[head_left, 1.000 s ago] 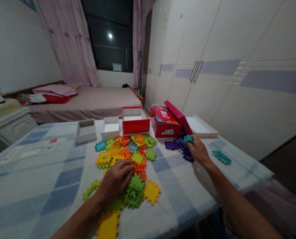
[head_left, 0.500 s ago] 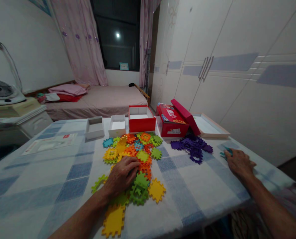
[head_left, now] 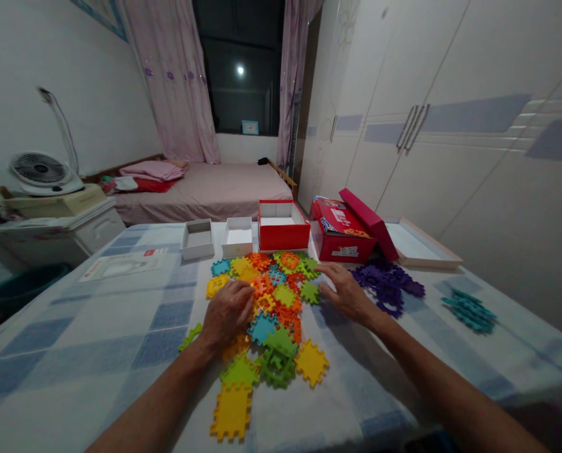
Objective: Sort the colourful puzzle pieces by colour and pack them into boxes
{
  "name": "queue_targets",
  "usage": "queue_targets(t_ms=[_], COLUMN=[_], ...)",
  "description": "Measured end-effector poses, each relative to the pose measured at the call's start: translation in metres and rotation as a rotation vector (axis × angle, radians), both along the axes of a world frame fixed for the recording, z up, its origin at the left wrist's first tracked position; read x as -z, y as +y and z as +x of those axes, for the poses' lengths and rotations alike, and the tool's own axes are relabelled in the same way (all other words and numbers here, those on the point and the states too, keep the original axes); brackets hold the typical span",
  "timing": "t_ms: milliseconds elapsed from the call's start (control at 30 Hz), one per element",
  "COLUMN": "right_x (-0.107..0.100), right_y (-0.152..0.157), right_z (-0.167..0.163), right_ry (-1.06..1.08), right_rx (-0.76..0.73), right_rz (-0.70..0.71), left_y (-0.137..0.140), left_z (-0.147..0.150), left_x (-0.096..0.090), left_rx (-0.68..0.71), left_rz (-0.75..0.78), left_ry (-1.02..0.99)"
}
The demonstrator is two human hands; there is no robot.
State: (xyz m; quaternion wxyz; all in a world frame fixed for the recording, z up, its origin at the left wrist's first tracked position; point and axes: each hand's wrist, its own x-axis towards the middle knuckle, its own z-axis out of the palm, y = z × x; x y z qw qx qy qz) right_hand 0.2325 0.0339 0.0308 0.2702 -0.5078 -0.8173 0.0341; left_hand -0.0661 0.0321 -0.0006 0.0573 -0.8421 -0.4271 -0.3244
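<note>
A pile of interlocking plastic tiles (head_left: 284, 296) with toothed edges, in yellow, orange, green and blue, lies in the middle of the table. My left hand (head_left: 228, 311) rests over the pile's left side, its fingers curled down and the tips hidden. A blue tile (head_left: 262, 328) lies just right of it. At the pile's right edge is my right hand (head_left: 344, 290), thumb and fingers apart, close to the green tiles (head_left: 309, 292); nothing shows in it. Purple tiles (head_left: 387, 283) form a heap beyond that hand, and teal tiles (head_left: 470, 311) lie gathered farther right.
Along the back stand a grey-white box (head_left: 198, 240), a white box (head_left: 238, 236), an open red box (head_left: 283, 226) and a printed red box (head_left: 342, 236) with a lid leaning on it. A shallow tray (head_left: 422, 245) is behind the purple heap. A paper sheet (head_left: 123, 264) lies left.
My right hand has left the teal tiles and come left to the pile's edge. A blue tile now shows beside my left hand, which stays at the pile. The view has turned slightly left.
</note>
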Motion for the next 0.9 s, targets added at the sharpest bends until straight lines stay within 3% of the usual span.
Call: queue_targets(t_ms=[167, 367, 700, 833, 900], right_x=[0.0, -0.002, 0.026, 0.016, 0.003], right_y=[0.035, 0.055, 0.038, 0.033, 0.024], right_z=[-0.061, -0.078, -0.058, -0.056, -0.058], right_ry=[-0.258, -0.395, -0.229, -0.059, 0.079], right_rx=[-0.25, -0.239, -0.157, -0.043, 0.022], right_rz=[-0.072, -0.146, 0.091, 0.135, 0.081], left_y=[0.006, 0.007, 0.008, 0.007, 0.008], left_z=[-0.004, -0.003, -0.003, -0.002, -0.002], left_x=[0.005, 0.007, 0.008, 0.008, 0.009], left_rx=[-0.017, -0.013, -0.019, 0.017, 0.015], left_rz=[0.001, 0.001, -0.05, -0.025, -0.022], left_ry=[-0.055, -0.056, -0.084, -0.13, -0.145])
